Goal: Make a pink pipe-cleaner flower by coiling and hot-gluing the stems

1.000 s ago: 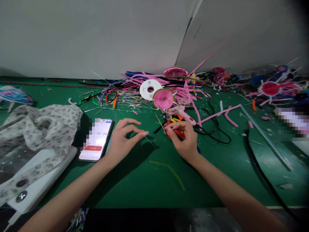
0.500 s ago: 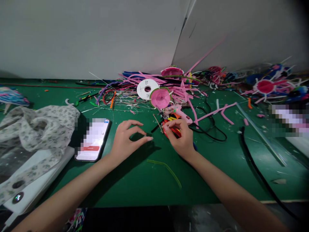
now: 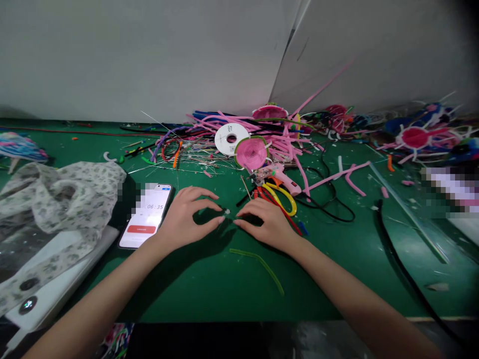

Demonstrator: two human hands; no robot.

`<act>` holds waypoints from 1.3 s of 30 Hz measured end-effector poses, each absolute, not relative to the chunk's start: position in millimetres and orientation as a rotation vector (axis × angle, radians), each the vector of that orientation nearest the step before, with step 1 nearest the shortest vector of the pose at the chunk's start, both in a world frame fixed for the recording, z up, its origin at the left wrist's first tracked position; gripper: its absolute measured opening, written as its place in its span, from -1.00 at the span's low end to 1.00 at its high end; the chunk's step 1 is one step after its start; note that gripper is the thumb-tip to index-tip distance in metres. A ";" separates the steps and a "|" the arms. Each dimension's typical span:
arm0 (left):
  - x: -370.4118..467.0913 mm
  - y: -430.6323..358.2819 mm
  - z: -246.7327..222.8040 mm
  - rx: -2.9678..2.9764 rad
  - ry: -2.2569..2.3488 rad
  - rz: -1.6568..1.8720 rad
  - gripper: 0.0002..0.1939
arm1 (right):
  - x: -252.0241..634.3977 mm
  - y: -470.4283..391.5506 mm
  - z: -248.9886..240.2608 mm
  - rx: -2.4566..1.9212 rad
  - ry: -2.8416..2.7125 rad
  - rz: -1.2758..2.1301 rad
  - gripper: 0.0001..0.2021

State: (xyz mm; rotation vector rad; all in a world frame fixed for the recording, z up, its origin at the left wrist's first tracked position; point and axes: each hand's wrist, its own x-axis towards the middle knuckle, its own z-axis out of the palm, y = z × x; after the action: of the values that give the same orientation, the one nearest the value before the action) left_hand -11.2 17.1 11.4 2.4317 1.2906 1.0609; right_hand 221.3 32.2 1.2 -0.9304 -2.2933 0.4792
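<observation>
My left hand [image 3: 192, 213] curves just above the green table, thumb and fingertips drawn together around a tiny whitish bit [image 3: 227, 212] too small to name. Opposite it, my right hand [image 3: 266, 222] has its thumb and forefinger brought close in a pinch; whatever is between them cannot be made out. A small gap separates the two sets of fingertips. Below them lies a bent, translucent yellow-green strip [image 3: 258, 259]. Just beyond my right hand are a yellow-handled tool [image 3: 288, 199], a red-handled tool [image 3: 294, 224], a thin stick [image 3: 245, 185] and a pink glue gun [image 3: 282, 179].
A phone [image 3: 149, 212] lies left of my left hand, beside a patterned cloth [image 3: 71, 199] on a white device [image 3: 71, 279]. Pink strips, a white spool [image 3: 224, 139] and a pink-green disc [image 3: 251, 152] are piled at the back. A black cable [image 3: 392, 254] crosses the right side.
My right hand has left the coloured tool handles and moved left and nearer, towards my left fingertips. My left hand has shifted slightly left. The view has moved a little.
</observation>
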 end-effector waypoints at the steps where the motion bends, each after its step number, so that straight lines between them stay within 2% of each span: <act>1: -11.2 17.2 8.8 2.453 1.281 1.047 -0.87 | 221.2 32.7 0.1 -0.917 -2.322 0.472 -0.93; 7: -10.9 17.4 5.1 2.453 1.280 1.030 -0.85 | 221.8 35.9 -1.8 -0.879 -2.363 0.417 -0.91; 12: -10.6 16.5 8.9 2.438 1.275 1.041 -0.76 | 223.0 37.3 -2.4 -0.857 -2.399 0.372 -0.91; 18: -12.3 15.4 12.7 2.505 1.281 0.994 -0.93 | 225.2 38.5 -2.5 -0.880 -2.434 0.329 -0.90; 25: -1.7 15.3 7.2 2.590 1.252 0.999 -0.93 | 222.6 30.1 6.2 -0.887 -2.345 0.465 -0.84; 28: 7.7 13.8 8.1 2.624 1.251 1.058 -0.92 | 220.1 27.0 10.0 -0.890 -2.204 0.533 -0.88; 32: 17.7 11.3 7.0 2.621 1.300 1.083 -0.91 | 217.5 26.6 12.5 -0.952 -2.019 0.439 -0.89; 39: 18.1 11.5 -2.2 2.561 1.301 1.057 -0.89 | 218.0 30.3 9.9 -0.822 -2.062 0.245 -0.98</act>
State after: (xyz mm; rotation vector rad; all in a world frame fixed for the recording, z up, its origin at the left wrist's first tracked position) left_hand 18.1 11.5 -2.2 2.5615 1.3010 1.0566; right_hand 218.0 30.3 9.9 -0.8224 -2.0617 0.2446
